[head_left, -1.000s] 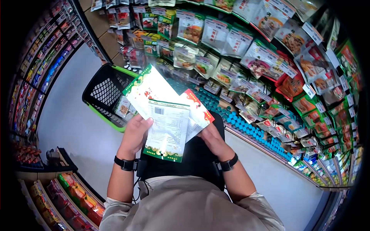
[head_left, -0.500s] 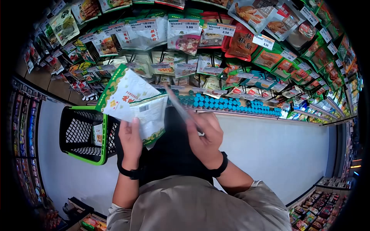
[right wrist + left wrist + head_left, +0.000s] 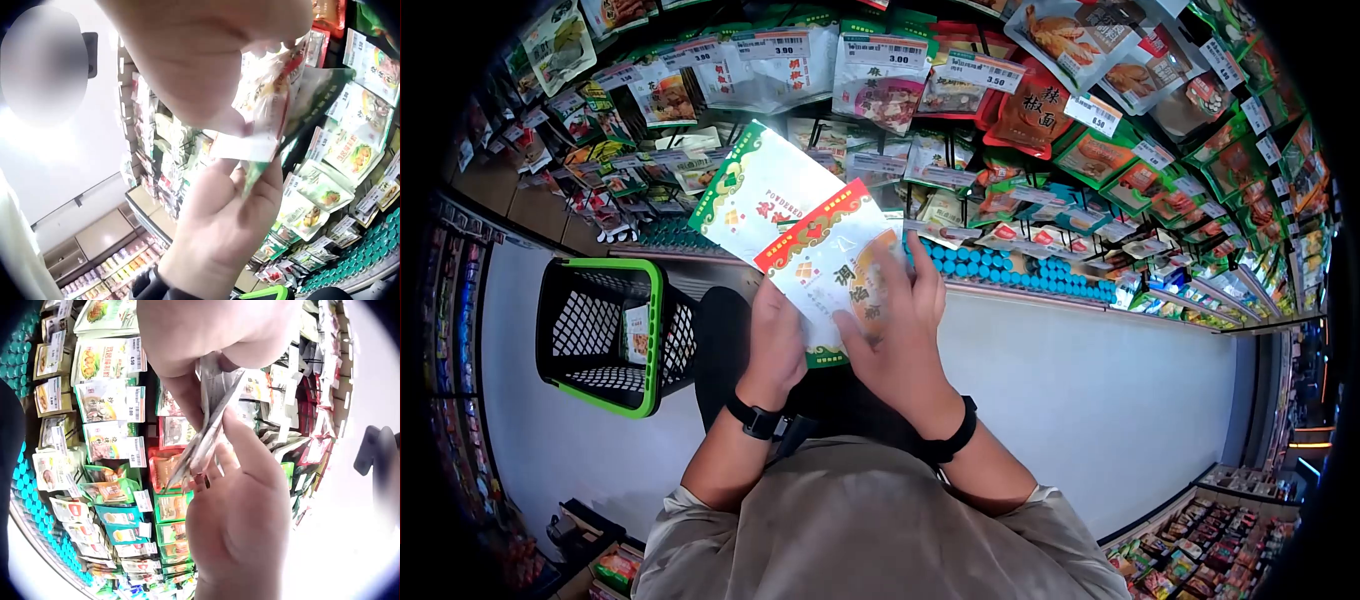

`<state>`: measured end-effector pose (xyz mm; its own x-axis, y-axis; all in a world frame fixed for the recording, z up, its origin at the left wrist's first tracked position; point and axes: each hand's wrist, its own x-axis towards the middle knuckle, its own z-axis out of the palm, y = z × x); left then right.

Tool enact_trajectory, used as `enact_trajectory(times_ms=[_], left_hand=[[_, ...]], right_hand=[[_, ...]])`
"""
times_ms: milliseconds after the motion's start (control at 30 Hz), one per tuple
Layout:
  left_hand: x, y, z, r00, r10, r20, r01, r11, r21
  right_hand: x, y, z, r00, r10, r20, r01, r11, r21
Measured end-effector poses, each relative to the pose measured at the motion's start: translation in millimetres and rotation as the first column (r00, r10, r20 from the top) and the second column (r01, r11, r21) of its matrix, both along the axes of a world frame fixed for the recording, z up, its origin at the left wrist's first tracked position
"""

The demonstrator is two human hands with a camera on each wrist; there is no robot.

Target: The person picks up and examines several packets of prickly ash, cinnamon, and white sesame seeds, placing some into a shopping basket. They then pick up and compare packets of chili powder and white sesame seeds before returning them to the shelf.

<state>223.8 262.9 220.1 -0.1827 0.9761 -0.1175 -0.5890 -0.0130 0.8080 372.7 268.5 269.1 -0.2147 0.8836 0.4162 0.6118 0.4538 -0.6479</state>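
In the head view I hold a fan of flat seasoning packets at chest height before a shelf wall. My left hand (image 3: 783,305) grips the stack from the lower left; a white green-edged packet (image 3: 758,192) sticks out at the top. My right hand (image 3: 892,292) pinches a white red-edged packet (image 3: 825,250) that lies in front of the others. The left wrist view shows the packets (image 3: 207,434) edge-on between the fingers (image 3: 240,440) of my right hand. In the right wrist view the packets (image 3: 269,106) hang above my left hand (image 3: 219,219).
A black shopping basket with a green rim (image 3: 652,330) stands on the floor at my left, with a packet (image 3: 636,333) inside. Hanging snack packets with price tags (image 3: 880,50) fill the shelves ahead; blue-capped bottles (image 3: 1000,272) line the bottom shelf. Pale floor (image 3: 1080,400) stretches to the right.
The view has swung to face the shelves. My right hand, which held the red-edged packet apart and edge-on, has laid it front-up over the stack. The barcode backs no longer show.
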Motion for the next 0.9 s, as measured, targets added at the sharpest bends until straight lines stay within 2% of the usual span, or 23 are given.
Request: enact_trajectory(times_ms=[100,133,200,233,333,367,467,500,600,633,733,767,833,867,900], left_hand=[[-16,-12,-16,1.000,0.002,0.005,-0.002,1.000,0.010],[-22,-17,-18,1.000,-0.001,0.017,0.001,1.000,-0.002],[-37,-32,-18,0.999,0.005,0.036,-0.005,1.000,-0.014],[-47,-40,-22,1.000,-0.004,0.022,0.005,1.000,-0.018],[-66,-53,-19,0.997,0.071,-0.010,-0.071,0.993,-0.093],[-75,-58,-21,0.998,0.063,-0.024,-0.065,0.993,-0.103],[-92,-71,-29,0.996,0.080,0.031,-0.077,0.992,-0.104],[-97,-75,-31,0.996,0.087,0.035,-0.083,0.990,-0.114],[-116,-89,-38,0.998,0.016,-0.063,-0.023,0.995,-0.102],[-124,-94,-42,0.995,0.002,-0.102,-0.017,0.989,-0.145],[-139,-105,-40,0.954,-0.089,-0.285,0.050,0.988,-0.144],[-141,-108,-36,0.952,-0.134,-0.275,0.088,0.981,-0.173],[-139,-108,-27,0.903,-0.264,-0.339,0.180,0.949,-0.259],[-135,-111,-35,0.912,-0.261,-0.317,0.190,0.952,-0.240],[-124,-108,-33,0.881,-0.172,-0.441,0.153,0.985,-0.079]], right_hand=[[-1,5,-5,0.983,-0.027,-0.181,-0.008,0.981,-0.194],[-2,4,-9,0.953,-0.002,-0.304,-0.106,0.934,-0.341],[-6,7,-23,0.842,-0.007,-0.540,-0.346,0.761,-0.549],[-6,9,-27,0.818,0.010,-0.575,-0.445,0.645,-0.621],[-20,1,-37,0.761,-0.004,-0.649,-0.513,0.609,-0.605],[-26,-3,-38,0.762,0.006,-0.647,-0.493,0.653,-0.574],[-37,-10,-46,0.722,-0.085,-0.686,-0.480,0.653,-0.586],[-41,-12,-47,0.738,-0.082,-0.670,-0.454,0.673,-0.583],[-55,-15,-60,0.688,-0.107,-0.718,-0.448,0.716,-0.535],[-60,-14,-62,0.709,-0.098,-0.698,-0.416,0.741,-0.527],[-75,-16,-63,0.656,-0.160,-0.738,-0.405,0.751,-0.522],[-81,-18,-60,0.657,-0.144,-0.740,-0.390,0.775,-0.498],[-88,-23,-53,0.665,-0.131,-0.735,-0.411,0.758,-0.507],[-92,-25,-53,0.748,-0.094,-0.657,-0.351,0.784,-0.512],[-97,-27,-56,0.715,-0.088,-0.694,-0.412,0.749,-0.519]])
